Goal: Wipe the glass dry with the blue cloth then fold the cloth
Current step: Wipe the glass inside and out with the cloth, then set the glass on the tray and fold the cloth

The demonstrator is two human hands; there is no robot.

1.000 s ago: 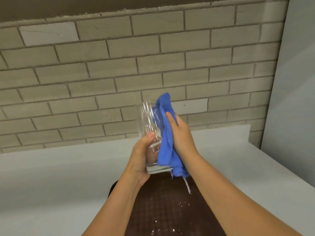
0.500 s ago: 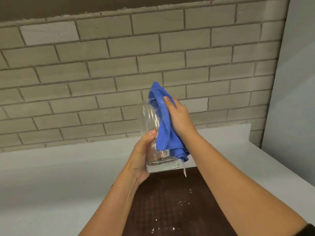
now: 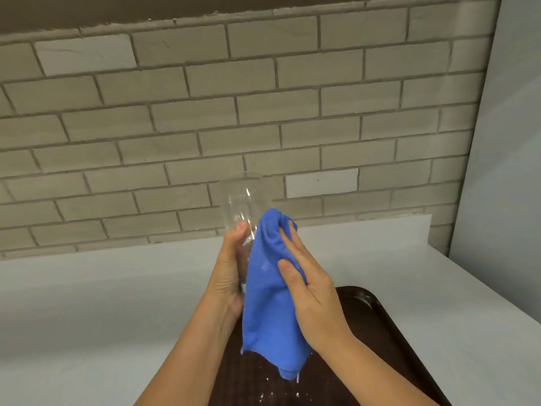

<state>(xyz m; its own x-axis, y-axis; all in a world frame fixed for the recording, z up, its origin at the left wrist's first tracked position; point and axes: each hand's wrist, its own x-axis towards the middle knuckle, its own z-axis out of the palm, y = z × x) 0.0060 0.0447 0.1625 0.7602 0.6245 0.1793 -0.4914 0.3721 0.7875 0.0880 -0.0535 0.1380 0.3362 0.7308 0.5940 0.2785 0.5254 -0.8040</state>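
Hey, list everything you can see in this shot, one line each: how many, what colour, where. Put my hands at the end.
glass: one, clear, held in the air, lower part behind the cloth
blue cloth: one, blue, against the glass, hanging down over the tray
tray: one, dark brown, on the counter under the hands
white specks: several, white, on the tray below the cloth
counter: one, pale grey, along the wall
brick wall: one, beige, behind the counter
side panel: one, grey, right edge
left hand: one, grips the glass
right hand: one, fingers straight, presses the cloth to the glass
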